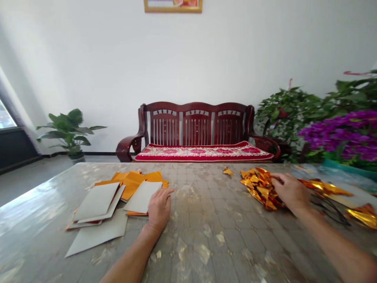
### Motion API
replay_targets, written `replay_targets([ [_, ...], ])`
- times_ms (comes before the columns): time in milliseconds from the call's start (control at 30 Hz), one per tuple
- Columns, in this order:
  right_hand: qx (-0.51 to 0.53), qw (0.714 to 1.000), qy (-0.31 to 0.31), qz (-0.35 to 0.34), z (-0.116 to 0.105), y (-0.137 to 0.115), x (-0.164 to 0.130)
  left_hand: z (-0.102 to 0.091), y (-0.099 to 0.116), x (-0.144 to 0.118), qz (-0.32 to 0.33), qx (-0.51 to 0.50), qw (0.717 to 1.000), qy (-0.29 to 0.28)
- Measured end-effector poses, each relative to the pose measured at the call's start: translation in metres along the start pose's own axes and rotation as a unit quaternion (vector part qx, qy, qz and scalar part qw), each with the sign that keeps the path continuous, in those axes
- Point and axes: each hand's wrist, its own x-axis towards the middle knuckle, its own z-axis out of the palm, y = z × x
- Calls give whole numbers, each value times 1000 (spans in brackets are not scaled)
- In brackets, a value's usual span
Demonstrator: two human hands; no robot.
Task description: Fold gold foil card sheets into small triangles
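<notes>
A heap of folded gold foil pieces (259, 188) lies on the far right part of the table (206, 243), and the right hand (290, 192) rests on its near edge with the fingers curled onto the foil, apparently pinching a piece, though the grip itself is hidden under the hand. One small folded piece (227, 171) sits alone just left of the heap, and more crumpled gold foil (330, 188) trails off to the right, toward another bit (363, 215) near the table's right edge. Thin black cords or a tool (331, 208) lie between these; which it is cannot be told.

On the left, flat sheets (97, 201) with grey backs overlap in a loose stack over orange sheets (132, 181). The left hand (159, 207) lies flat and open, fingers on the near corner of one sheet (143, 196).

Judging by the two piles, a fair number of pieces are folded and a good many sheets remain flat.

The middle of the table between the hands is bare, giving free room. Beyond the far edge stand a wooden bench (196, 129) and potted plants (69, 131).
</notes>
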Motion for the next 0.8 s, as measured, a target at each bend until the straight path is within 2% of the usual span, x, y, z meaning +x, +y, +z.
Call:
replay_targets([
  [133,-49,996,-28,64,-1,23,12,-16,-6,7,-46,110,992,29],
  [267,-86,989,-77,92,-1,29,21,-25,-10,10,-85,180,979,31],
  [367,-109,982,-96,120,0,26,20,-29,-14,12,-127,239,963,4],
  [433,-107,988,-63,90,3,19,16,-30,-18,14,-160,271,949,-31],
  [533,-52,999,9,13,15,-3,7,-31,-26,17,-213,295,927,-89],
  [600,11,998,33,-44,24,-26,1,-31,-31,18,-246,301,914,-120],
  [667,83,991,25,-97,33,-54,-8,-31,-34,18,-269,296,905,-146],
  [800,206,963,-63,-161,44,-115,-34,-32,-38,18,-276,283,899,-188],
])
